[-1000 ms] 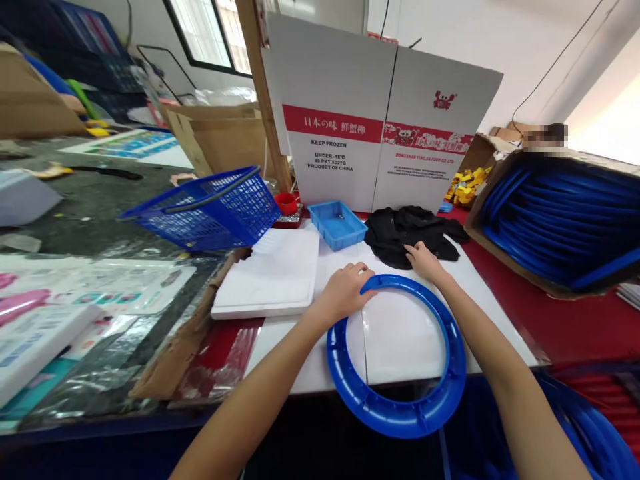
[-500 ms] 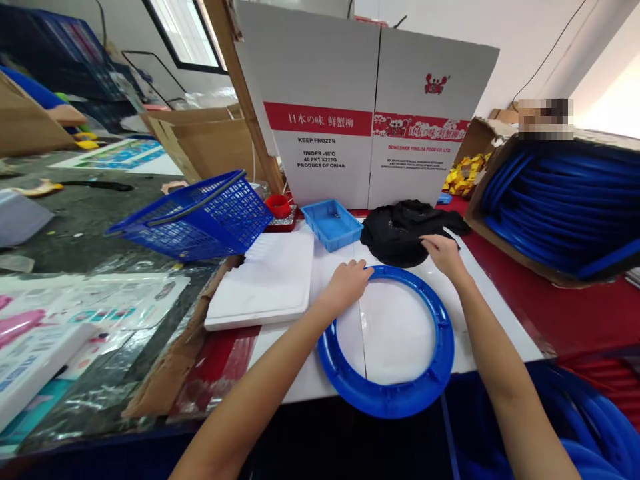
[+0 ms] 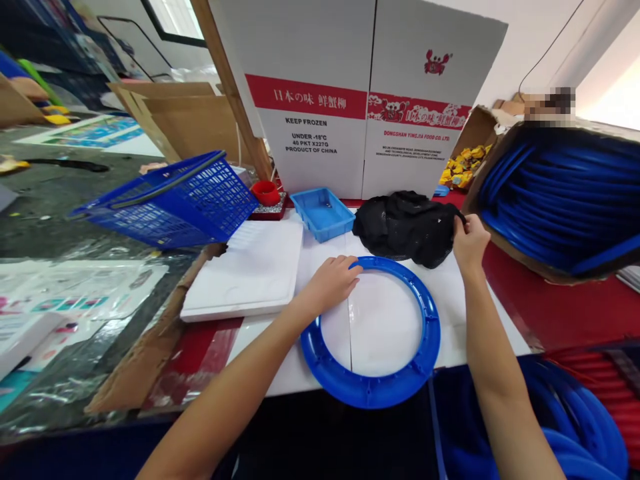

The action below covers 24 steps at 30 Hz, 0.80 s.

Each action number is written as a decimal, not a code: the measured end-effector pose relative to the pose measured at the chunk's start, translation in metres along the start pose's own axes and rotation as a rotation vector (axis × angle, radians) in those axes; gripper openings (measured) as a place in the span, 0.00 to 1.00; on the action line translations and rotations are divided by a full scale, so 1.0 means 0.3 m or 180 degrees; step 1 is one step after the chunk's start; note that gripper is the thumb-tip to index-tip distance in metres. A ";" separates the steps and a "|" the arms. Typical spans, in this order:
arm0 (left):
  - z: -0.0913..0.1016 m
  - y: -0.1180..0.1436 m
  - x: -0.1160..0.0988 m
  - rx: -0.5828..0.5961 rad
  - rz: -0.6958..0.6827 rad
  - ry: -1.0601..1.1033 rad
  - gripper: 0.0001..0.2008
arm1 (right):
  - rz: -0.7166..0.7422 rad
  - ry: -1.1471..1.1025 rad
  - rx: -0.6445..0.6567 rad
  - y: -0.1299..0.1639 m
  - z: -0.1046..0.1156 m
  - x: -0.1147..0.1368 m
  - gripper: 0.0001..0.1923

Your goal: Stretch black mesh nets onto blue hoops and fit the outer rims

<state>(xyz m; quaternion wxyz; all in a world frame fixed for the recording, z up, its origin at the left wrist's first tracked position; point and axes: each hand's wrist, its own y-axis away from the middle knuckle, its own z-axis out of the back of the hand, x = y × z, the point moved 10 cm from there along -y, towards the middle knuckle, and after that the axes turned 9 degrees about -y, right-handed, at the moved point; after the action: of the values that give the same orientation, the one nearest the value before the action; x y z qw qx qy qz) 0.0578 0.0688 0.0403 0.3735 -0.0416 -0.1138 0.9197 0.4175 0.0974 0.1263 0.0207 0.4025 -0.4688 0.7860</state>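
From where I stand, the one blue ring point(image 3: 370, 392) lies below the left hand point(image 3: 334, 283) and to its right, over the white tabletop point(image 3: 457, 340), its near side jutting past the front edge. That hand is closed over the ring's far-left rim, thumb toward the opening. The right hand point(image 3: 470, 243), farther out and well apart from the ring, pinches the right end of a black mesh cloth point(image 3: 400, 227) between thumb and fingers; the cloth is bunched, so I can't tell whether it is one piece or several. Counting round: one light-blue tray point(image 3: 330, 232) just left of the cloth, one tilted blue basket point(image 3: 180, 207), one red cup-shaped piece point(image 3: 266, 193), and yellow pieces point(image 3: 460, 167) too heaped to number.
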 end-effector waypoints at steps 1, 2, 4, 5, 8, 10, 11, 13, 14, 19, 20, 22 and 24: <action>0.011 -0.004 -0.005 -0.0133 0.0001 0.0251 0.15 | -0.0058 -0.0075 0.0077 0.003 -0.007 0.014 0.19; 0.029 -0.010 -0.008 -0.0298 0.0030 0.0609 0.15 | -0.0105 -0.0176 0.0143 0.008 -0.016 0.033 0.22; 0.069 -0.034 -0.005 -0.0636 0.0245 0.1542 0.18 | -0.0157 -0.0417 0.0280 0.030 -0.043 0.075 0.25; 0.082 -0.057 -0.006 -0.0747 0.0398 0.2002 0.21 | -0.0156 -0.0521 0.0405 0.044 -0.066 0.098 0.26; 0.090 -0.176 -0.055 -0.0789 0.0673 0.2758 0.36 | -0.0131 -0.0751 0.0908 0.095 -0.149 0.152 0.28; 0.089 -0.283 -0.110 -0.0752 0.0570 0.2772 0.38 | -0.0201 -0.0953 0.1150 0.119 -0.186 0.159 0.28; 0.081 -0.333 -0.122 -0.0734 0.0589 0.2743 0.33 | -0.0262 -0.1064 0.1257 0.126 -0.199 0.152 0.27; 0.050 -0.414 -0.116 -0.0624 0.0767 0.2731 0.17 | -0.0343 -0.1152 0.1443 0.132 -0.217 0.125 0.26; 0.041 -0.440 -0.102 -0.0615 0.0849 0.2784 0.14 | -0.0327 -0.1074 0.1454 0.127 -0.218 0.105 0.24; 0.069 -0.406 0.020 -0.0994 0.1091 0.4283 0.16 | 0.0416 0.0143 0.1647 0.104 -0.234 -0.014 0.15; 0.075 -0.375 0.053 -0.1095 0.1178 0.4761 0.15 | 0.0500 0.0443 0.1650 0.099 -0.234 -0.051 0.15; 0.079 -0.307 0.119 -0.1243 0.1369 0.5568 0.14 | 0.0352 0.0996 0.1206 0.067 -0.184 -0.143 0.17; 0.067 -0.241 0.179 -0.1217 0.1584 0.5984 0.17 | 0.0025 0.1361 0.0465 0.033 -0.088 -0.216 0.19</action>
<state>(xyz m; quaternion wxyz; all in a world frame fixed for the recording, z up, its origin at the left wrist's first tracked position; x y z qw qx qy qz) 0.0651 0.1528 0.0776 0.0951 -0.8368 0.0944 0.5309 0.4409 0.1341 0.0706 0.0873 0.2254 -0.3972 0.8853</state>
